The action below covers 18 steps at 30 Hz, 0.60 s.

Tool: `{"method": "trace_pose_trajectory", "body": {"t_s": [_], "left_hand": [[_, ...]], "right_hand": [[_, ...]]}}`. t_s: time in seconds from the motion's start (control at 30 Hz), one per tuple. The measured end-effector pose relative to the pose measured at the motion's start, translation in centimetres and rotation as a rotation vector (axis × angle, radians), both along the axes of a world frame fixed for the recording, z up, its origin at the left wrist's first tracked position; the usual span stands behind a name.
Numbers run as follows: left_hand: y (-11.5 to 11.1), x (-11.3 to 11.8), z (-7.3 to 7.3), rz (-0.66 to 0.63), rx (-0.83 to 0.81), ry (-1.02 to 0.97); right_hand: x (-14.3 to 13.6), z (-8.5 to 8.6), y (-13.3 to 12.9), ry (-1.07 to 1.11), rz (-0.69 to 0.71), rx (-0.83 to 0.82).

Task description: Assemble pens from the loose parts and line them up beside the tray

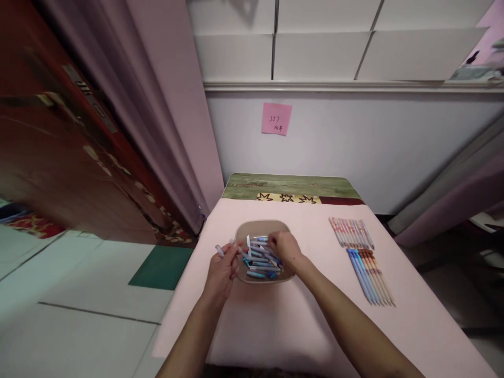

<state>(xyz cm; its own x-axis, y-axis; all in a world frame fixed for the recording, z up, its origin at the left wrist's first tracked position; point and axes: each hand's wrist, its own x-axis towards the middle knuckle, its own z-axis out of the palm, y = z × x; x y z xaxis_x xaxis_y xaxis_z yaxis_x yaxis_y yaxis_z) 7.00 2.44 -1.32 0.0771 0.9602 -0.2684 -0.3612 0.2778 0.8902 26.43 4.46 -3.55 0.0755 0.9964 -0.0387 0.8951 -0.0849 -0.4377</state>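
Observation:
A beige plastic basket (255,226) stands on the table, holding several loose pens (258,259) in white, grey and blue. At its left rim, my left hand (219,275) is closed around light-coloured pens (219,251); their exact number is hard to see. Inside the right part of the basket, my right hand (286,247) reaches down among the pens with its fingers pinched together. Whatever lies between those fingertips is hidden. To the right, white pens with reddish marks (352,232) lie side by side. Nearer me is a row of blue pens (362,278) and tan pens with brown tops (380,281).
A pale pink cover (315,320) lies over the table, whose green back edge (287,184) meets the wall. A pink note (276,119) is stuck there. On the left are a purple curtain (157,105), a reddish-brown door (79,157) and a green floor mat (161,268).

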Motion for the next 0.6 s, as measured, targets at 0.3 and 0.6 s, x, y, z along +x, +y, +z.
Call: {"method": "trace_pose_trajectory", "body": {"t_s": [0.3, 0.6], "left_hand": [[-1.0, 1.7, 1.2, -0.116, -0.01, -0.057], [-1.2, 2.5, 1.8, -0.21, 0.007, -0.091]], "right_hand": [[-3.7, -2.2, 2.3, -0.21, 0.107, -0.137], [-4.0, -2.1, 2.3, -0.236, 0.175, -0.205]]}}
